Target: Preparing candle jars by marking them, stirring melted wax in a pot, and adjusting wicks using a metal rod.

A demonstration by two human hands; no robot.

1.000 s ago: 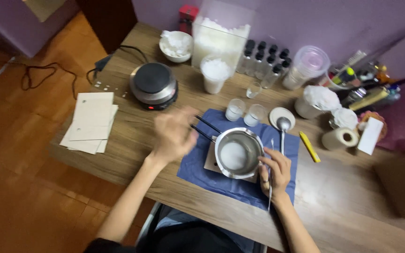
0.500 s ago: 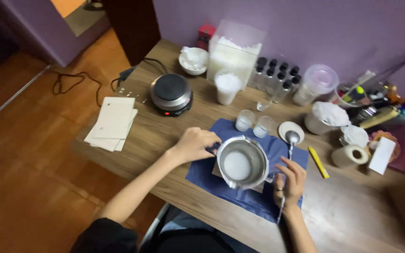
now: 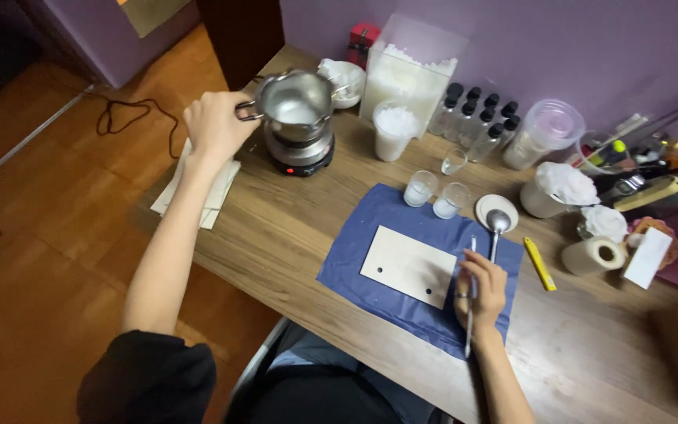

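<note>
With my left hand (image 3: 215, 124) clamped on the pot (image 3: 295, 106) handle to steady it on the burner (image 3: 300, 151) near the tabletop's far-left corner, my right hand (image 3: 480, 289) grips a thin tool (image 3: 470, 302) over the cloth (image 3: 355, 255).

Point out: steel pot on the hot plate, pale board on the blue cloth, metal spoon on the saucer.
steel pot (image 3: 296, 98), head view, inner wall.
pale board (image 3: 408, 265), head view, middle.
metal spoon (image 3: 498, 221), head view, bowl.

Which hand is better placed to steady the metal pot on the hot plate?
Left. The left hand already grips the metal pot by its handle over the hot plate. The right hand is far off on the blue cloth, holding a thin tool.
</note>
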